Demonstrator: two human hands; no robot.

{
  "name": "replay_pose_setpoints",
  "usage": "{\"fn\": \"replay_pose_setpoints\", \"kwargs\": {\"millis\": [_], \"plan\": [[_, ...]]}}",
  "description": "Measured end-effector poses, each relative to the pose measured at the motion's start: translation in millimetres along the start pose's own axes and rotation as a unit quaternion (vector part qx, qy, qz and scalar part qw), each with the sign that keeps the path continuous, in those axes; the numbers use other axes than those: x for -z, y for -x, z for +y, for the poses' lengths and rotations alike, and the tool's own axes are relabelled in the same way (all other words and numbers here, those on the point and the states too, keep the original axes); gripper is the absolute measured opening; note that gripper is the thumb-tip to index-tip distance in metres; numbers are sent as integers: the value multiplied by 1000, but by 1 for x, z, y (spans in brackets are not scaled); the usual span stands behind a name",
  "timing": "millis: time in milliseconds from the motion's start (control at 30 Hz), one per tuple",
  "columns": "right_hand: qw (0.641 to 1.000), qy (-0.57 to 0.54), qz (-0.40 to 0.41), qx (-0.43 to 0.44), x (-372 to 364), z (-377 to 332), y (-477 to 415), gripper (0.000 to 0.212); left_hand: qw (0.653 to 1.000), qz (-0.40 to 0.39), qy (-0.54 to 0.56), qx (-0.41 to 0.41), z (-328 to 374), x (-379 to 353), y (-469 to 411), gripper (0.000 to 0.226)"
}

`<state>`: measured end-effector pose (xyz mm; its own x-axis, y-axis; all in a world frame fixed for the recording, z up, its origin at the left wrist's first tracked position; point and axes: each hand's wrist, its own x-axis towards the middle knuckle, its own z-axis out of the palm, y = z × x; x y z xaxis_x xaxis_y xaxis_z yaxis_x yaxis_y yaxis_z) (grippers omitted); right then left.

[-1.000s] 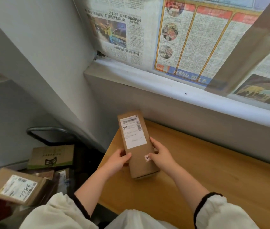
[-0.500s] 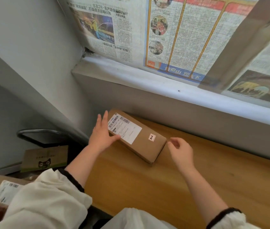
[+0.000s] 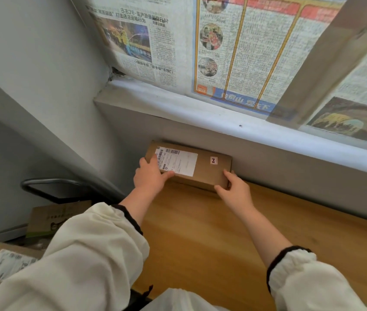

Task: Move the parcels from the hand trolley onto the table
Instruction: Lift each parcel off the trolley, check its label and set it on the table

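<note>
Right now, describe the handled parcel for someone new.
Below the newspaper-covered window, a long brown parcel lies in the table's far left corner, against the wall. Unlike the parcels lower left, it has the left hand and right hand at its ends.

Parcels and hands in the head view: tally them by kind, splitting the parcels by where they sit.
Parcel on the table: 1
Parcels by the trolley handle: 2 visible
Hands: 2, left hand, right hand
Total: 5
</note>
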<state>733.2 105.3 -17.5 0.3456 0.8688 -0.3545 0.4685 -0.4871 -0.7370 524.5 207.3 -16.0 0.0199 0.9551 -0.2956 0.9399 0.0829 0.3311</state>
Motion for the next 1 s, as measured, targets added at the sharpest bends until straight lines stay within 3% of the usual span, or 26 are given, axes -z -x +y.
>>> {"fn": "replay_pose_setpoints", "kwargs": {"millis": [433,600,767,867,1000], "plan": [[997,71,24,12,-2,5,-1,57,994,-66,28,-78,-11,12,-26,74],[982,184,32,-10,-7,-24,1,78,989,-68,63,-118,-30,34,-20,84],[922,341,22,180,-59,-94,27,85,993,13,-47,-104,-96,63,10,83],[882,391,-55,256,-116,-127,53,88,994,31,-83,-57,-163,81,37,85],[853,401,-167,289,-197,-162,87,92,998,56,-23,10,-267,109,78,91]]}}
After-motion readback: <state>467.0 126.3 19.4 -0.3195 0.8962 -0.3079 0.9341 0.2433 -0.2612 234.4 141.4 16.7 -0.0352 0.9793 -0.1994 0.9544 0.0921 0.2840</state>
